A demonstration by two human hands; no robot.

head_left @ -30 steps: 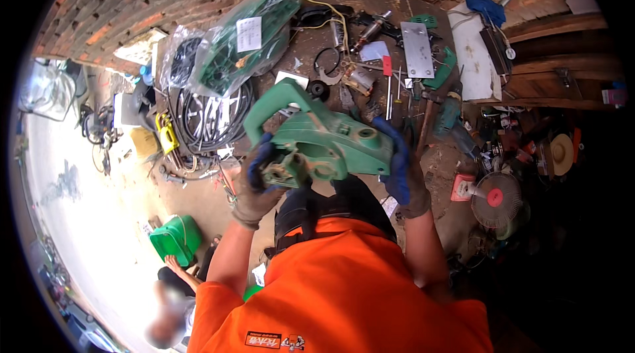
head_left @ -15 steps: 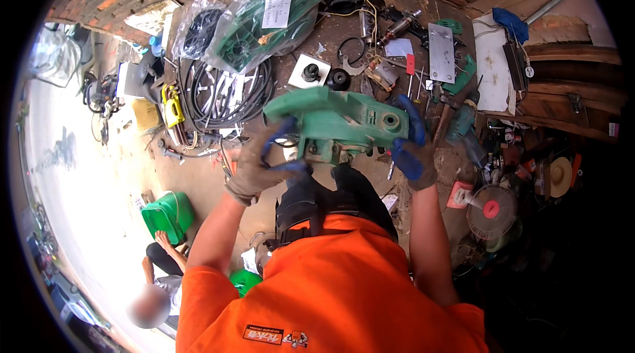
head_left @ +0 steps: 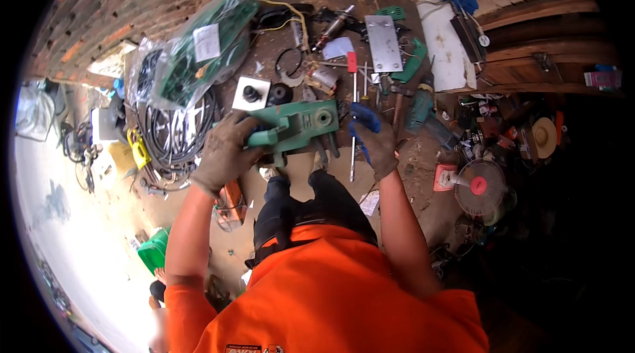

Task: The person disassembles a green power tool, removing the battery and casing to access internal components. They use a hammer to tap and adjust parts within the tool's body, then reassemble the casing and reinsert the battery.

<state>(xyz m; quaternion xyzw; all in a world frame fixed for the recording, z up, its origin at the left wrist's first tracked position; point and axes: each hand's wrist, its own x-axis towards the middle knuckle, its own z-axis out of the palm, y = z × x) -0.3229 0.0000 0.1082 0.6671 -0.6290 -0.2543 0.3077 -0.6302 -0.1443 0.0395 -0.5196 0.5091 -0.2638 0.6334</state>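
Observation:
My left hand (head_left: 228,148), in a grey-brown and blue work glove, is closed around the left end of a green power tool body (head_left: 307,125). The tool body has a round opening near its right end and is held level over the near edge of the table. My right hand (head_left: 372,138), gloved alike, is just right of the tool body. Its fingers are bent around the shaft of a long driver with a red handle (head_left: 352,61), whose silver tip points toward me. How firmly they grip is partly hidden.
Across the cluttered table (head_left: 264,49) lie a bagged green part (head_left: 205,49), coiled black cable (head_left: 175,131), a metal plate (head_left: 383,42) and a teal drill (head_left: 420,108). A fan (head_left: 479,184) stands at the right. A green basket (head_left: 153,250) and part of another person show lower left.
The tool body has turned and moved left with my left hand, now gripping its left end. My right hand has come away from its right end. The whole view has shifted.

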